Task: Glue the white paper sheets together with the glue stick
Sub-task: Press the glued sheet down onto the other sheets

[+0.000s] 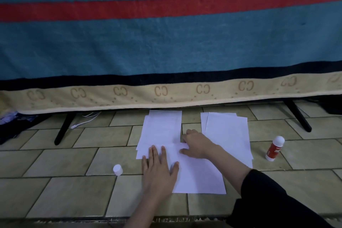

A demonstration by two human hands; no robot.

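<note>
Cap (117,169) left of sheets (196,172)

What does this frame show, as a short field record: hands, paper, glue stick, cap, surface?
left hand: flat, palm down on the near sheet
right hand: pressing where the near sheet overlaps the left stack
right stack: separate, untouched
glue stick: upright, uncapped, on the floor at right, not held
cap: on the floor left of the left hand
surface: tiled floor
backdrop: blanket hanging behind
</note>
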